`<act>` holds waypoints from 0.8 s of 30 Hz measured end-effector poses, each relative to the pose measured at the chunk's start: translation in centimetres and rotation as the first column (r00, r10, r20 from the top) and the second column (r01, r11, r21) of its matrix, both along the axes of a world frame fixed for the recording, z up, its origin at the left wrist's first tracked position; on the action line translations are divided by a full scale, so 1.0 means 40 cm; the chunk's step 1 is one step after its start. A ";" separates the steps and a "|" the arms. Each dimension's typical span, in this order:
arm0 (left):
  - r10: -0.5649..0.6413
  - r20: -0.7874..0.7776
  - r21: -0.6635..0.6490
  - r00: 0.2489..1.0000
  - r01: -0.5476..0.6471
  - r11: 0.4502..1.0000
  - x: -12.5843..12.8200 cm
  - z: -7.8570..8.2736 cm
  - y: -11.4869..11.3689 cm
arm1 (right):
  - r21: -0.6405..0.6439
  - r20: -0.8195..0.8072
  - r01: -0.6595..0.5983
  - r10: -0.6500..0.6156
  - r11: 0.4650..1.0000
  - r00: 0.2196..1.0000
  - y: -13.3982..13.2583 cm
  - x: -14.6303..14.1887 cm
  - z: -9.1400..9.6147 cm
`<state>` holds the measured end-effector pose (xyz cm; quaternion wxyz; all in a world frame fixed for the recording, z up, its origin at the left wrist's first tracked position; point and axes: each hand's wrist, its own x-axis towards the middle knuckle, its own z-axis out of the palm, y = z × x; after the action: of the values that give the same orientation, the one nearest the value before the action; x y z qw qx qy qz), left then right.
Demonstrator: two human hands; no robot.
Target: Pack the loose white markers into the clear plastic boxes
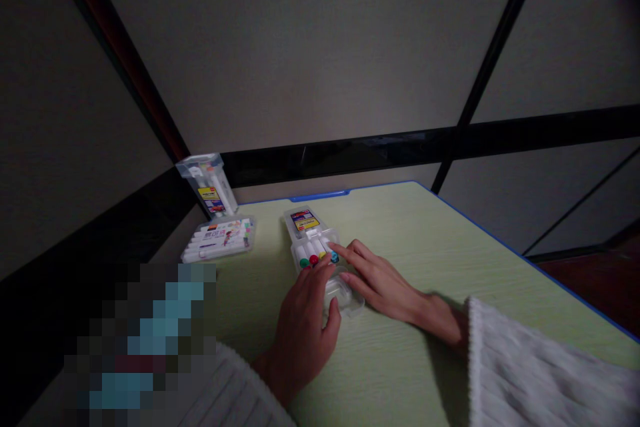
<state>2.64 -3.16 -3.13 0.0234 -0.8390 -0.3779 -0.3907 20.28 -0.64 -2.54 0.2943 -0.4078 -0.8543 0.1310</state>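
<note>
A clear plastic marker case (293,230) lies on the table with its see-through lid (345,303) folded open toward me. White markers (313,248) sit inside, their green, red, yellow and blue ends facing me. My left hand (307,323) reaches over the case's near left side, fingertips at the coloured ends, thumb apart. From the right, my right hand (383,280) stretches its index finger to the markers near the blue end, its other fingers beside the lid. Both hands are open, and I see nothing gripped in either. The left hand hides part of the case.
At the back left, a second marker case (213,190) stands upright. In front of it a flat case of white markers (220,239) lies on the pale green table (400,227). A panelled wall (320,47) rises behind the blue table edge. The lower left is pixelated.
</note>
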 end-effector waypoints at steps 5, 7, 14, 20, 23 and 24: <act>-0.013 0.016 -0.027 1.000 0.014 1.000 -0.002 0.002 -0.003 | 0.022 -0.011 0.004 -0.004 1.000 1.000 -0.003 0.000 0.003; -0.021 0.019 -0.024 1.000 0.021 0.999 -0.002 0.003 -0.004 | 0.036 -0.033 0.008 -0.007 0.999 0.999 -0.004 0.000 0.006; -0.014 0.004 -0.024 1.000 0.014 1.000 0.000 0.004 -0.006 | 0.031 -0.031 0.018 -0.017 0.999 0.999 -0.006 0.000 0.011; -0.025 0.010 0.002 1.000 0.025 1.000 0.001 0.006 -0.003 | 0.023 -0.021 0.009 -0.009 1.000 1.000 -0.003 0.000 0.009; -0.025 0.005 -0.007 1.000 0.025 1.000 0.002 0.005 -0.004 | 0.025 -0.019 0.013 -0.013 1.000 1.000 -0.003 0.000 0.008; -0.024 0.005 -0.007 1.000 0.024 1.000 0.002 0.005 -0.004 | 0.020 -0.014 0.016 -0.016 1.000 1.000 -0.003 0.000 0.008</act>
<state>2.73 -3.32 -2.93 0.0148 -0.8428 -0.3691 -0.3914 20.29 -0.76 -2.22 0.3054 -0.4107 -0.8503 0.1229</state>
